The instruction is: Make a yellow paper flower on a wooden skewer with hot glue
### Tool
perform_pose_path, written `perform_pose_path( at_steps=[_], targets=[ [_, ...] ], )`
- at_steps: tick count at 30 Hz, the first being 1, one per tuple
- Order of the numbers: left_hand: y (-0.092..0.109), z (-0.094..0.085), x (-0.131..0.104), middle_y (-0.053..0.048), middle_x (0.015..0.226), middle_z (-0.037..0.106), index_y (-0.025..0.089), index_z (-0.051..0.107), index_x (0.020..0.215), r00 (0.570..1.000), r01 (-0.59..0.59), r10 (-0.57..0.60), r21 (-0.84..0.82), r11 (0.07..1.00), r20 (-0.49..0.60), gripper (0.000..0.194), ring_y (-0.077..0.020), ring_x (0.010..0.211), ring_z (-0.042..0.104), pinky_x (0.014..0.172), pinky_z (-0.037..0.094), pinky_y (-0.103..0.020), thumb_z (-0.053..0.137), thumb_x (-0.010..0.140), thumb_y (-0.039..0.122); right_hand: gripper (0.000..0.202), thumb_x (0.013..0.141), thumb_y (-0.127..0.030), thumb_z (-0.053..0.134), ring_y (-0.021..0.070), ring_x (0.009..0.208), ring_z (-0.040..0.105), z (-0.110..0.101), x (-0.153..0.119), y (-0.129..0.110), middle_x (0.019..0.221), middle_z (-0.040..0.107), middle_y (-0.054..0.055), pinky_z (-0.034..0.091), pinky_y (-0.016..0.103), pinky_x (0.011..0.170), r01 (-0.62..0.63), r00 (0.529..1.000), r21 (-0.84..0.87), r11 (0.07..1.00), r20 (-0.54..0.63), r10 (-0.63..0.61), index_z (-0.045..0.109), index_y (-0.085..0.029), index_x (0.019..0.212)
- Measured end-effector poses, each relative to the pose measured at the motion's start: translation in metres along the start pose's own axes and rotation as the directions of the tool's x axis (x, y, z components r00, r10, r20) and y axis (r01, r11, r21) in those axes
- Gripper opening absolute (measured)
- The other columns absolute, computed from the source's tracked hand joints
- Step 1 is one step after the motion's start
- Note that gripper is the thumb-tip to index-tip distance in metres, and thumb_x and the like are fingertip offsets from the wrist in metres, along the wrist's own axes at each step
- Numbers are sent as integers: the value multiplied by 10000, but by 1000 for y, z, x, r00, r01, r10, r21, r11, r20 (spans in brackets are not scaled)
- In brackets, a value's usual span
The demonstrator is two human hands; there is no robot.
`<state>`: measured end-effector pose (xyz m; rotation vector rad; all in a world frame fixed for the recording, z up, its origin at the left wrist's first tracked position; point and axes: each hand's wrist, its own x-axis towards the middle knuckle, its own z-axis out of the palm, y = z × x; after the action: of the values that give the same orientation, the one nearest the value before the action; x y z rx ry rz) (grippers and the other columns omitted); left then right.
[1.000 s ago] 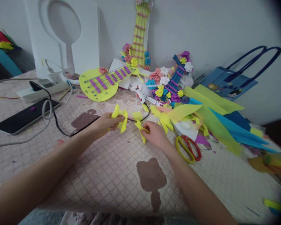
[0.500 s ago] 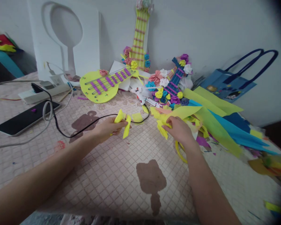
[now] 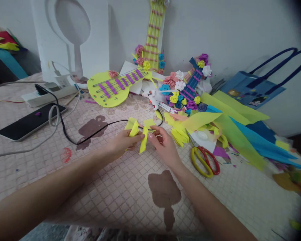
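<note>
Yellow paper strips [image 3: 143, 142] are pinched in my left hand [image 3: 127, 140], over the middle of the table. My right hand [image 3: 163, 142] meets them from the right, its thumb and fingertips closed at the edge of the yellow paper. Just right of my right hand lies a pile of cut yellow pieces [image 3: 180, 134]. Scissors with yellow and red handles [image 3: 203, 162] rest beyond that pile. A white glue gun [image 3: 153, 99] stands behind my hands, its black cord running behind my fingers.
Paper guitars with paper flowers, one of them yellow [image 3: 110, 90], line the wall. A black tablet [image 3: 31, 122] and a white power strip [image 3: 48, 95] lie left. Coloured paper sheets [image 3: 240, 134] and a blue bag [image 3: 253, 88] are right.
My right hand has moved left from the pile of yellow pieces to the paper in my left hand. The scissors and the pile are now uncovered. The view has shifted slightly.
</note>
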<state>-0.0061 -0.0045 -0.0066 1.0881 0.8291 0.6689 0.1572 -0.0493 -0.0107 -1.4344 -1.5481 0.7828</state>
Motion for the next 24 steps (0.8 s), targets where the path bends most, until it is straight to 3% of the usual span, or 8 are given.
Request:
perform_pose_path(
  at_steps=[3, 7, 11, 15, 19, 21, 24],
  targets=[
    [1, 2, -1, 65, 583, 388, 132, 548, 783, 999, -13, 6, -130, 991, -54, 200, -13, 423, 262, 393, 168, -163, 681, 738, 275, 478, 909, -386, 384, 176, 840, 569, 5, -7, -3, 1108, 534, 120, 500, 311, 680, 138, 990, -221, 966, 8, -140, 387, -167, 1334],
    [1, 1, -1, 65, 606, 412, 139, 540, 820, 996, -18, -2, -216, 976, -92, 177, -5, 424, 275, 391, 176, -154, 680, 745, 217, 540, 933, -373, 325, 252, 1171, 466, 15, -14, -6, 1304, 420, 151, 469, 399, 892, 240, 970, -357, 903, 120, -211, 235, -189, 1433],
    [0, 1, 0, 65, 563, 402, 127, 533, 767, 995, 18, -39, -212, 977, -95, 152, -7, 416, 282, 385, 189, -154, 656, 777, 217, 572, 939, -371, 313, 254, 1234, 408, 19, -15, -4, 1341, 385, 141, 452, 417, 936, 275, 960, -365, 890, 164, -229, 135, -221, 1462],
    [-3, 0, 1, 76, 533, 376, 127, 538, 763, 995, 28, -50, -232, 972, -88, 165, -7, 413, 276, 385, 187, -151, 676, 766, 218, 614, 931, -375, 331, 283, 1179, 455, 19, -15, -5, 1339, 396, 150, 494, 439, 847, 273, 956, -422, 864, 217, -197, 76, -225, 1470],
    [-5, -1, 3, 61, 566, 421, 120, 556, 769, 996, 16, -37, -253, 967, -78, 218, -7, 428, 308, 380, 187, -147, 726, 721, 247, 582, 915, -373, 376, 280, 1111, 507, 18, -15, -4, 1292, 463, 141, 498, 422, 801, 248, 965, -372, 894, 181, -192, 188, -227, 1446],
    [-5, -1, 3, 51, 588, 444, 117, 558, 760, 996, 3, -27, -259, 966, -90, 243, -2, 426, 306, 373, 178, -147, 745, 701, 261, 486, 917, -371, 381, 233, 1028, 552, 16, -13, -3, 1212, 532, 121, 498, 368, 781, 205, 978, -230, 951, 88, -190, 329, -222, 1377],
    [-5, 0, 3, 54, 593, 433, 117, 557, 748, 995, -14, -13, -277, 961, -95, 247, 7, 416, 291, 368, 164, -141, 752, 689, 259, 319, 922, -395, 378, 151, 768, 582, 12, -9, 0, 973, 623, 64, 483, 287, 658, 85, 996, 4, 996, -40, -85, 526, -213, 1140]
  ],
)
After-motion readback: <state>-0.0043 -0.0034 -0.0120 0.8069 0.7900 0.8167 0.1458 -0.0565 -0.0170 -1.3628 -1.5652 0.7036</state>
